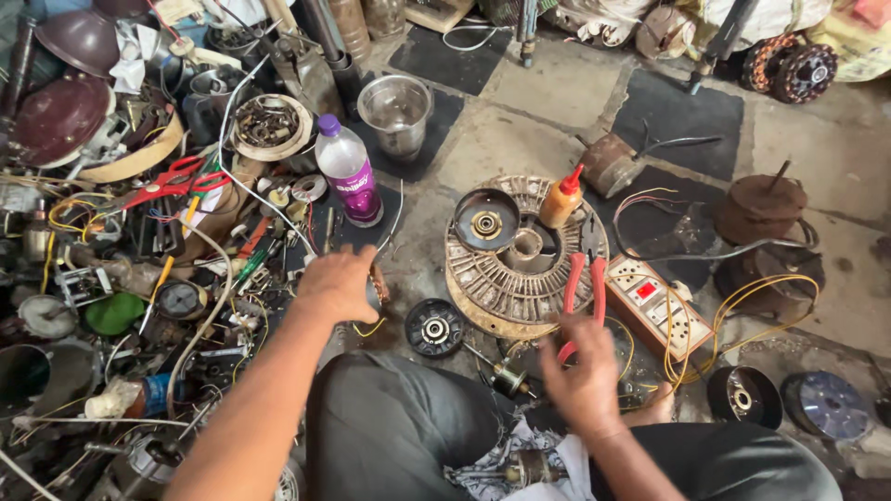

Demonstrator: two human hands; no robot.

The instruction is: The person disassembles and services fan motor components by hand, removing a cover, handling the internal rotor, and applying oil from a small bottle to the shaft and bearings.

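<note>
A person sits on a stone floor [520, 139] with lots of metal parts all around. The left hand [339, 283] is curled over a small part with copper wire [378, 286] on it. The fingers bend down around it, so most of the part is hidden. This part is low over the floor, just in front of the person's left knee, near a small black round cap [433, 327].

The right hand [583, 376] holds red-handled pliers [583, 295]. The fingers close around the bottom of the handles, but the hand is blurry. The pliers point up and lie across the edge of a big round fan motor [520, 264], which sits in the middle of the floor.

A black round cover [486, 220] and an orange squeeze bottle [562, 198] with a red tip rest on top of the motor. A switch board [657, 306] with a red switch lies just right of the pliers. A clear bottle [349, 172] with a purple cap stands behind the left hand. Red scissors [176, 181] lie in the messy pile on the left.
</note>
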